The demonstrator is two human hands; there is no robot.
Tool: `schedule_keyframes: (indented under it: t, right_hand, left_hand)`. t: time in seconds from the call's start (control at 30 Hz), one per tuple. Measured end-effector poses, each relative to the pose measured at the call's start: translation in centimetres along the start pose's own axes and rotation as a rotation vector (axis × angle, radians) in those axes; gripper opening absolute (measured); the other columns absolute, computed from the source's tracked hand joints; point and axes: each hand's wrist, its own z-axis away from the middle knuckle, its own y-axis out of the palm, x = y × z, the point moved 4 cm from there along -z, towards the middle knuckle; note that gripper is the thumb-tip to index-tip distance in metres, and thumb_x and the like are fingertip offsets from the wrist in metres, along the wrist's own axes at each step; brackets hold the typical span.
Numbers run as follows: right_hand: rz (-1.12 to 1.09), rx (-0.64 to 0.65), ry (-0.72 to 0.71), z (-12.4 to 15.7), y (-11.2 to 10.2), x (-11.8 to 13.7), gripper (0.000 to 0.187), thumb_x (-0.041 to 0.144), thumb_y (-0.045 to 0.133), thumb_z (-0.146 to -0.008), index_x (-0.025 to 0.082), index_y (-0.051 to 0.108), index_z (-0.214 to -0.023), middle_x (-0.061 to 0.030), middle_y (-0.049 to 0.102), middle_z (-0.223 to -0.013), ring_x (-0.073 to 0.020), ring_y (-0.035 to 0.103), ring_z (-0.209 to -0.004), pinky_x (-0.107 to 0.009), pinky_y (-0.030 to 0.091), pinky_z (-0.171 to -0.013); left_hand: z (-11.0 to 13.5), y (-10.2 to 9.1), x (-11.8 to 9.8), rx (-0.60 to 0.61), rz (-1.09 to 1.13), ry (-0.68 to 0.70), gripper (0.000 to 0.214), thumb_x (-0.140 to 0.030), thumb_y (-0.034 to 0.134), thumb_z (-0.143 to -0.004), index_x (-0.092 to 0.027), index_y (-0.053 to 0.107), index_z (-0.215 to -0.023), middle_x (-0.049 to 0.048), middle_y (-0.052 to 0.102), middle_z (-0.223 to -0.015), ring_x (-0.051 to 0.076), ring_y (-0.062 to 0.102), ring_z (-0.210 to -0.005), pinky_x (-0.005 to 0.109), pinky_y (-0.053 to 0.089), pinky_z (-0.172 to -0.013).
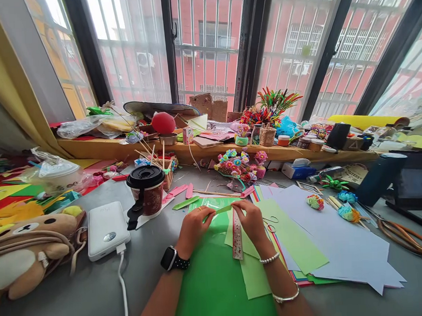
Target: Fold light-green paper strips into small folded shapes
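Note:
A narrow light-green paper strip (223, 210) is stretched between my two hands above a green mat (212, 279). My left hand (195, 226), with a watch on its wrist, pinches the strip's left end. At the other end, the fingertips of my right hand (251, 223) are closed on it. Just beneath my right hand lies a patterned ruler (237, 243). Light-green paper sheets (256, 277) lie under and beside the ruler. Scissors (271, 227), partly hidden, rest on the sheets to the right. A folded green strip (185, 203) lies beyond my left hand.
A lidded coffee cup (150, 191) and a white power bank (108, 230) with its cable stand left. White paper sheets (343, 236) spread out on the right. A plush bear (29, 249) lies far left. Paper flowers (235, 164) and a crowded window ledge (210, 151) are at the back.

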Motion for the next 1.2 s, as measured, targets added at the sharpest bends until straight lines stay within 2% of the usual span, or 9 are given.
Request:
schedule_keyframes:
  t: [0.13, 0.27, 0.47, 0.73, 0.83, 0.9, 1.0, 1.07, 1.2]
  right_hand:
    - [-0.051, -0.093, 0.035, -0.1, -0.6, -0.3, 0.020, 0.024, 0.041, -0.079, 0.017, 0.059, -0.084, -0.0073, 0.060, -0.081, -0.0181, 0.054, -0.076, -0.030, 0.043, -0.068]
    - [-0.044, 0.026, -0.120, 0.0, 0.3, 1.3, 0.023, 0.025, 0.053, -0.073, 0.018, 0.055, -0.094, -0.0073, 0.058, -0.090, -0.0205, 0.049, -0.087, -0.033, 0.040, -0.075]
    - [0.034, 0.127, -0.100, 0.2, 1.2, 1.1, 0.011, 0.018, 0.048, -0.076, 0.018, 0.059, -0.073, -0.0041, 0.060, -0.071, -0.0189, 0.050, -0.073, -0.031, 0.040, -0.068]
    - [0.091, 0.037, -0.020, -0.1, 0.2, -0.2, 0.011, 0.016, 0.049, -0.074, 0.016, 0.060, -0.074, -0.0057, 0.061, -0.074, -0.0193, 0.051, -0.072, -0.031, 0.040, -0.066]
    - [0.073, 0.046, -0.052, 0.0, 0.4, 0.0, 0.011, 0.017, 0.050, -0.074, 0.017, 0.061, -0.073, -0.0051, 0.061, -0.072, -0.0190, 0.051, -0.072, -0.030, 0.040, -0.066]
    - [0.042, 0.080, -0.107, 0.1, 0.7, 0.6, 0.011, 0.017, 0.050, -0.074, 0.018, 0.061, -0.073, -0.0042, 0.060, -0.071, -0.0183, 0.051, -0.073, -0.029, 0.040, -0.067]
    - [-0.004, 0.126, -0.163, 0.3, 1.0, 1.4, 0.011, 0.018, 0.051, -0.075, 0.019, 0.062, -0.074, -0.0033, 0.061, -0.071, -0.0177, 0.051, -0.073, -0.028, 0.040, -0.067]
    - [-0.022, 0.138, -0.156, 0.3, 1.0, 1.5, 0.011, 0.019, 0.051, -0.074, 0.020, 0.062, -0.075, -0.0027, 0.062, -0.071, -0.0177, 0.052, -0.073, -0.029, 0.040, -0.067]
    - [-0.041, 0.077, -0.071, -0.1, 0.1, 0.7, 0.013, 0.021, 0.050, -0.074, 0.019, 0.063, -0.076, -0.0037, 0.063, -0.074, -0.0183, 0.054, -0.074, -0.031, 0.041, -0.069]
  left_hand:
    - [0.1, 0.1, 0.4, -0.011, -0.067, -0.006, 0.021, -0.026, 0.041, -0.078, -0.021, 0.060, -0.081, 0.0034, 0.063, -0.080, 0.016, 0.056, -0.074, 0.026, 0.041, -0.066]
    - [0.1, 0.6, 0.2, 0.024, -0.109, 0.021, 0.022, -0.027, 0.039, -0.079, -0.021, 0.060, -0.083, 0.0043, 0.063, -0.081, 0.017, 0.056, -0.075, 0.026, 0.040, -0.065]
    - [0.0, 0.4, 0.1, 0.020, -0.064, 0.011, 0.022, -0.027, 0.039, -0.079, -0.021, 0.060, -0.085, 0.0047, 0.063, -0.083, 0.018, 0.057, -0.074, 0.026, 0.040, -0.064]
    - [0.1, -1.0, 1.5, -0.193, -0.149, -0.136, 0.023, -0.024, 0.038, -0.079, -0.018, 0.060, -0.087, 0.0074, 0.062, -0.085, 0.021, 0.056, -0.078, 0.030, 0.040, -0.069]
    - [0.0, -1.4, 1.2, -0.298, -0.146, -0.101, 0.025, -0.025, 0.040, -0.079, -0.016, 0.057, -0.095, 0.0093, 0.061, -0.090, 0.021, 0.054, -0.085, 0.031, 0.039, -0.075]
    - [-0.1, -1.1, 0.5, -0.227, -0.109, 0.001, 0.025, -0.027, 0.043, -0.078, -0.017, 0.056, -0.097, 0.0079, 0.060, -0.092, 0.019, 0.053, -0.086, 0.029, 0.039, -0.076]
    - [-0.2, 0.1, -0.2, 0.016, -0.043, 0.073, 0.020, -0.028, 0.045, -0.077, -0.020, 0.061, -0.085, 0.0031, 0.064, -0.080, 0.016, 0.057, -0.074, 0.025, 0.041, -0.065]
    - [-0.1, 0.4, -0.1, 0.087, 0.001, 0.024, 0.019, -0.028, 0.045, -0.077, -0.020, 0.062, -0.078, 0.0015, 0.064, -0.075, 0.015, 0.057, -0.068, 0.024, 0.041, -0.062]
    - [-0.3, 0.3, 0.0, 0.093, 0.149, -0.098, 0.019, -0.029, 0.047, -0.074, -0.019, 0.062, -0.074, 0.0010, 0.065, -0.075, 0.015, 0.057, -0.068, 0.023, 0.040, -0.063]
